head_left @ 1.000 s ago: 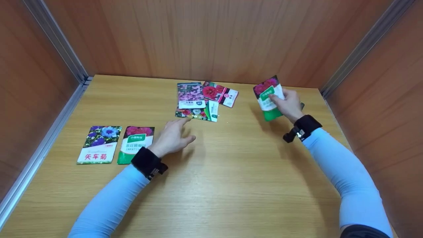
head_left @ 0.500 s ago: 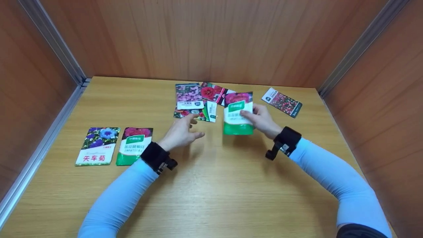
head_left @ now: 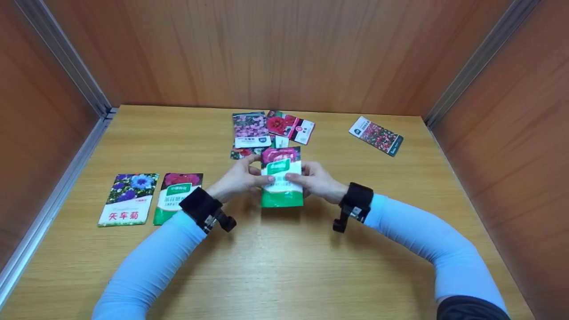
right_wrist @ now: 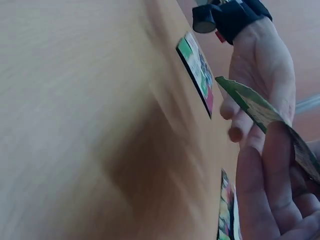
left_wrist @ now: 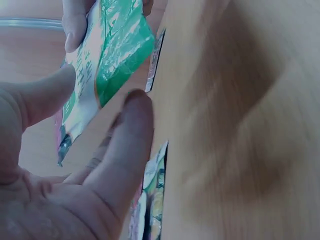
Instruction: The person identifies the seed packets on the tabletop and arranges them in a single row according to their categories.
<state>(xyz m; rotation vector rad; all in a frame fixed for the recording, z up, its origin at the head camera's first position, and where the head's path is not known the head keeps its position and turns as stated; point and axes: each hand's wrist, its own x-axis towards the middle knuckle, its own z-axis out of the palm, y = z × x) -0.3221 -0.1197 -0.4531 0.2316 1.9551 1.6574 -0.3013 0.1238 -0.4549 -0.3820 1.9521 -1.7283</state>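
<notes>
A seed packet [head_left: 281,178] with magenta flowers above and a green band below is held upright over the table. My right hand [head_left: 323,181] pinches its right edge, thumb on the printed front and fingers behind. At the left edge is my left hand [head_left: 238,178]; its thumb overlaps the front. In the left wrist view the left fingers [left_wrist: 131,145] are spread apart from the packet's back. Close behind, a pile holds a pink-flower packet [head_left: 251,128], a red-flower packet [head_left: 290,126] and a partly covered multicoloured packet [head_left: 242,153].
On the table [head_left: 284,266] at left lie a blue cornflower packet [head_left: 129,200] and a matching magenta-and-green packet [head_left: 178,191], partly covered by the left wrist. Another packet [head_left: 377,135] lies askew at back right. Wooden panels [head_left: 266,53] enclose the back and sides.
The right hand has carried the magenta-and-green packet from the back right to the middle, uncovering the packet beneath. The left hand has shifted slightly right and now meets the packet's left edge.
</notes>
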